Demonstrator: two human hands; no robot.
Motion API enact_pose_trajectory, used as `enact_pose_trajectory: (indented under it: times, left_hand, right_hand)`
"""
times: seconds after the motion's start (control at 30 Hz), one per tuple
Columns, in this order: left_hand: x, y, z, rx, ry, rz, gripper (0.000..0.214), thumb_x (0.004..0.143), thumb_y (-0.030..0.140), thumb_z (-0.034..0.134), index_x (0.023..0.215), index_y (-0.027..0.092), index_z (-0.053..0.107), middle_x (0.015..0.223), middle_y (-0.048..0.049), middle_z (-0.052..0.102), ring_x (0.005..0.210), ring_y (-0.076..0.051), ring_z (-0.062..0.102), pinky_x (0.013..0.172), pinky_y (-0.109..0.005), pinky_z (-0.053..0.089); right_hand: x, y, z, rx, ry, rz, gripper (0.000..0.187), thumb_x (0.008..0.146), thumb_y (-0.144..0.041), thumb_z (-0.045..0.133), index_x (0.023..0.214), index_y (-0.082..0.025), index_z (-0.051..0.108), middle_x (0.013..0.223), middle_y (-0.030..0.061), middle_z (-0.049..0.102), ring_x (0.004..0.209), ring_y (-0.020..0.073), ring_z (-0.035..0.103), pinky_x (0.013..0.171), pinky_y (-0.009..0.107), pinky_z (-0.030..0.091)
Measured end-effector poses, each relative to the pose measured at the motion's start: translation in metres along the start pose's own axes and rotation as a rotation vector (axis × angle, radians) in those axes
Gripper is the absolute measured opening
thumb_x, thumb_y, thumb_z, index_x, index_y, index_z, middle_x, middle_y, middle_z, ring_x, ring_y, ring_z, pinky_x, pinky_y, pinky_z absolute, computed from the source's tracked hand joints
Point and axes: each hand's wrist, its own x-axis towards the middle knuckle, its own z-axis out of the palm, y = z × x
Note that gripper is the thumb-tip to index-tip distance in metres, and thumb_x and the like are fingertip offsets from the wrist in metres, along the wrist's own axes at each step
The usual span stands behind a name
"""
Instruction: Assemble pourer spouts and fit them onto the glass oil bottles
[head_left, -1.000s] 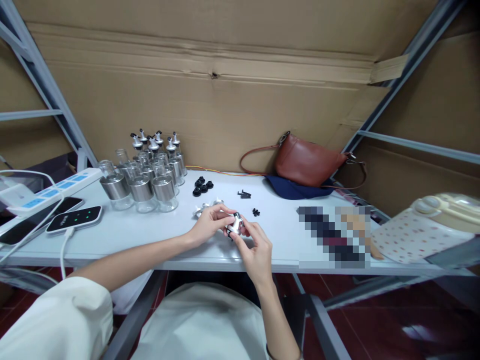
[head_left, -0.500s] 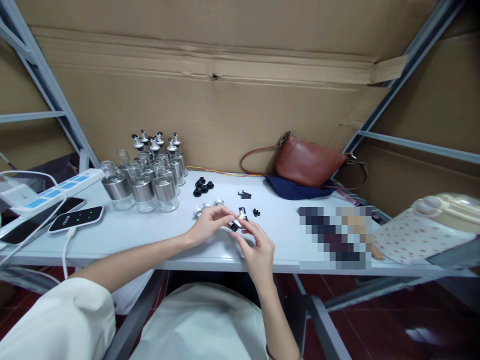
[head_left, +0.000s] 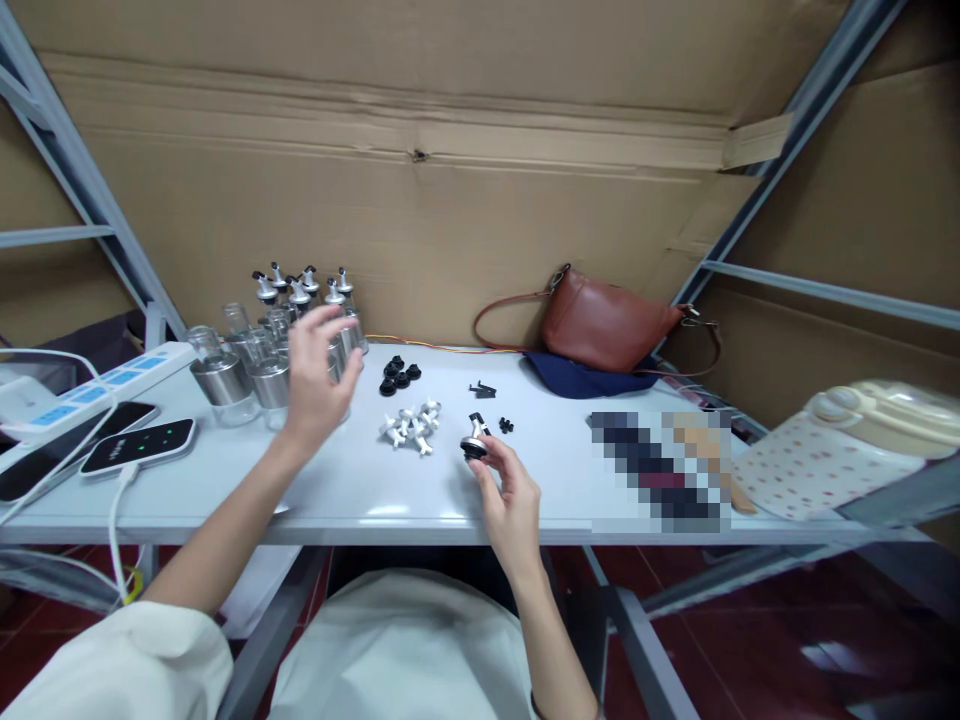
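My right hand (head_left: 511,492) pinches a pourer spout (head_left: 474,446), silver on top with a black stopper below and a black flap at its tip. My left hand (head_left: 319,372) is raised in front of the glass bottles, fingers apart, holding nothing; whether it touches a bottle I cannot tell. Several glass bottles with steel bands (head_left: 222,380) stand behind and beside it, and those at the back carry pourer spouts (head_left: 298,290). Between my hands lie a heap of silver spout pieces (head_left: 411,427), several black stoppers (head_left: 397,376), thin black flaps (head_left: 484,390) and tiny black parts (head_left: 507,425).
On the left are a power strip (head_left: 97,385), a phone (head_left: 67,450) and a white-cabled device (head_left: 139,446). A brown handbag (head_left: 600,322) rests on dark blue cloth (head_left: 581,382) at the back. At the right stands a dotted container (head_left: 810,460). Cardboard (head_left: 450,230) walls the rear.
My left hand has let go of the pourer spout and moved left and up to the bottles. My right hand keeps the spout, now upright. The silver pieces have come into full view.
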Motion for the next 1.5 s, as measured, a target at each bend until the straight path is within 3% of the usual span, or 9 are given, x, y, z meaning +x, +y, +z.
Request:
enact_pose_trajectory:
  times: [0.07,0.17,0.33,0.47,0.67,0.93,1.13,1.37,1.5]
  left_hand:
    - [0.009,-0.021,-0.009,0.09,0.051,-0.052,0.04,0.078,0.018,0.059,0.117,0.021,0.05,0.126,-0.0118,0.048,0.124,-0.027,0.042,0.108,-0.046,0.033]
    - [0.011,-0.047,-0.015,0.132,-0.041,-0.166,0.047,0.077,0.018,0.058,0.122,0.02,0.043,0.124,-0.0127,0.049,0.113,-0.025,0.053,0.1,-0.043,0.043]
    - [0.007,-0.061,-0.017,0.106,-0.164,-0.273,0.035,0.08,0.02,0.054,0.114,0.019,0.045,0.108,-0.0091,0.06,0.094,-0.021,0.062,0.086,-0.039,0.05]
    - [0.004,-0.041,-0.023,0.041,-0.071,-0.221,0.034,0.079,0.024,0.061,0.11,0.022,0.048,0.105,-0.0081,0.061,0.093,-0.023,0.062,0.083,-0.039,0.052]
    - [0.002,0.023,-0.025,-0.234,0.037,-0.102,0.033,0.083,0.028,0.059,0.113,0.025,0.045,0.116,-0.0065,0.056,0.105,-0.021,0.058,0.086,-0.036,0.053]
    - [-0.015,0.073,0.011,-0.764,-0.392,-0.212,0.031,0.082,0.025,0.061,0.109,0.024,0.047,0.106,-0.0043,0.056,0.101,-0.016,0.058,0.08,-0.028,0.054]
    - [-0.029,0.077,0.039,-0.952,-0.488,-0.22,0.036,0.08,0.022,0.063,0.111,0.025,0.046,0.106,-0.0049,0.054,0.103,-0.016,0.056,0.081,-0.026,0.051]
    - [-0.024,0.075,0.048,-1.054,-0.561,-0.259,0.044,0.076,0.019,0.067,0.113,0.025,0.042,0.103,-0.004,0.054,0.097,-0.014,0.055,0.082,-0.028,0.046]
    - [-0.005,0.076,0.048,-1.198,-0.986,-0.378,0.033,0.078,0.023,0.063,0.105,0.018,0.045,0.088,-0.0041,0.06,0.081,-0.013,0.059,0.077,-0.03,0.045]
  right_hand:
    - [0.0,-0.001,0.0,0.007,-0.001,0.014,0.025,0.086,-0.029,0.053,0.107,-0.019,0.062,0.108,0.0107,0.067,0.09,0.0197,0.064,0.07,0.029,0.054]
    - [-0.001,-0.002,0.0,0.024,0.006,0.023,0.026,0.086,-0.03,0.054,0.107,-0.019,0.062,0.109,0.0112,0.067,0.09,0.0199,0.064,0.068,0.028,0.054]
    - [-0.002,0.0,0.0,0.015,0.027,0.025,0.027,0.086,-0.032,0.053,0.108,-0.019,0.061,0.109,0.0114,0.067,0.091,0.0205,0.064,0.07,0.03,0.054]
    - [-0.002,0.003,0.001,0.011,0.049,0.01,0.027,0.088,-0.032,0.051,0.109,-0.018,0.06,0.108,0.0112,0.067,0.092,0.0199,0.063,0.078,0.032,0.052]
    - [-0.003,0.01,0.002,0.051,0.105,0.039,0.028,0.09,-0.032,0.047,0.114,-0.018,0.053,0.109,0.0115,0.064,0.094,0.0195,0.062,0.084,0.036,0.05]
    - [-0.004,0.009,0.003,0.086,0.173,0.022,0.028,0.09,-0.032,0.048,0.114,-0.019,0.052,0.113,0.0118,0.062,0.099,0.0194,0.061,0.086,0.036,0.049]
    - [-0.003,0.002,0.005,0.189,0.241,0.027,0.028,0.086,-0.03,0.055,0.112,-0.019,0.052,0.113,0.0112,0.062,0.101,0.0191,0.061,0.086,0.035,0.049]
    - [0.003,-0.006,0.001,0.427,0.332,0.068,0.028,0.082,-0.027,0.061,0.107,-0.022,0.048,0.104,0.0072,0.064,0.09,0.0177,0.067,0.083,0.035,0.051]
    - [0.012,-0.016,-0.014,0.35,0.238,-0.004,0.03,0.085,-0.027,0.057,0.114,-0.022,0.054,0.117,0.0098,0.061,0.101,0.0199,0.063,0.086,0.038,0.051]
